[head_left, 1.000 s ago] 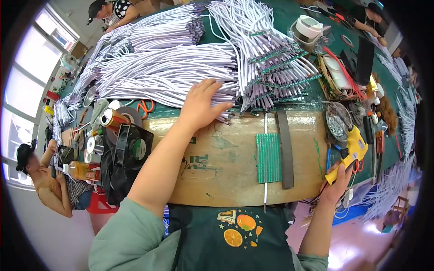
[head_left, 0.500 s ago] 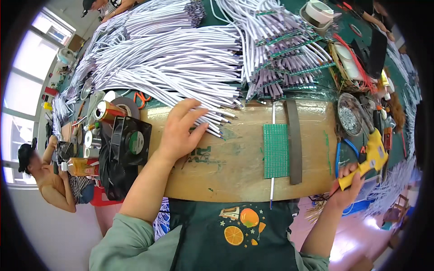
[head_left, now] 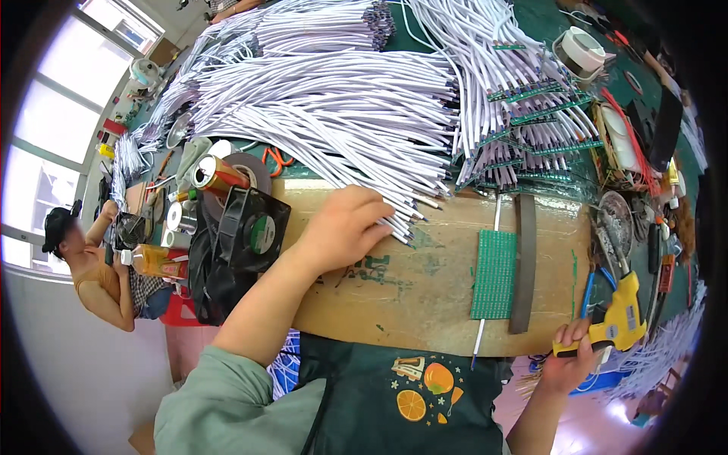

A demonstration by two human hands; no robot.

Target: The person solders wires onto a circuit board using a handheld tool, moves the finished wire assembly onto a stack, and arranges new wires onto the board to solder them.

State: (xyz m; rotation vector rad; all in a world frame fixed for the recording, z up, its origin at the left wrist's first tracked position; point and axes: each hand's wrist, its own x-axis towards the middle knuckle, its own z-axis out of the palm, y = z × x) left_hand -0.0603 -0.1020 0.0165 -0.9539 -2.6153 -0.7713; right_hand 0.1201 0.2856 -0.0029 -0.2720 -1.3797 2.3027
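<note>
White cables (head_left: pixel 318 140) are slanting toward the table's (head_left: pixel 620 64) near edge; left hand (head_left: pixel 341 229) is touching them, grip unclear; right hand (head_left: pixel 569 365) is clutching yellow glue gun (head_left: pixel 623 317).

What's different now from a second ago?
The left hand has moved toward the person, its fingers now curled at some white wires, whose ends reach farther onto the brown board. The right hand still holds the yellow gun-shaped tool; the green panel stayed put.
</note>
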